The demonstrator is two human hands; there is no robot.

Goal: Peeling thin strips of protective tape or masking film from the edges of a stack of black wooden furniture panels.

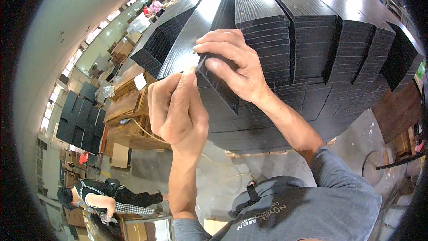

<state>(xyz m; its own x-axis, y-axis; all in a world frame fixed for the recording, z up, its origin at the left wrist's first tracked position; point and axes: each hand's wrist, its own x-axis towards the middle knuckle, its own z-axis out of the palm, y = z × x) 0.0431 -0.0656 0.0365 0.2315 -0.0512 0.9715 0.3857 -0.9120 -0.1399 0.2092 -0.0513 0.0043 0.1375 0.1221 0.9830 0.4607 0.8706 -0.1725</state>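
My left hand [178, 107] is closed in a pinch, thumb and forefinger pressed together at the near end of a black wood-grain board [186, 47]. Close beside it, my right hand [236, 64] curls, its thumb and fingertips drawn together around a small dark edge or sliver. Whether that dark piece is the board's corner or something separate, I cannot tell. Both hands are raised over the front of a large stack of black boards [267, 40], piled in several columns with uneven ends.
Brown wooden panels [129, 107] are stacked to the left, with a hose across them. More black panels [80, 120] stand farther left. A person in a checked apron [107, 196] works at the lower left. Other people [156, 6] are in the distance. A black cable [368, 165] lies on the right floor.
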